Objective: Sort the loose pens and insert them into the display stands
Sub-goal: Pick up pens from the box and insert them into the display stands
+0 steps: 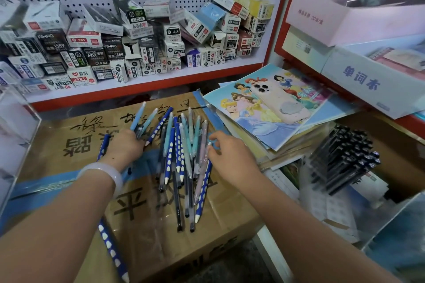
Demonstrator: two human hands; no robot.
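On top of the carton (pixel 69 163), the loose pens (pixel 184 156) are lying in a mixed pile between both hands. The left hand (pixel 124 147) is gripping a small fan of pens with curled fingers. The right hand (pixel 230 156) is reaching with loosely spread fingers, touching the pile's edge. Pens are light, stiff and smooth, probably rolling easily; taking them mid-barrel seems safest. The stand (pixel 345 158) is waiting at right.

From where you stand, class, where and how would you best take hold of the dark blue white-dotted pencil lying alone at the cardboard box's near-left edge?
Pinch the dark blue white-dotted pencil mid-shaft from above, fingers across its width. It lies flat on the cardboard box, apart from the pile, its bare shaft exposed; its white tip points towards you.
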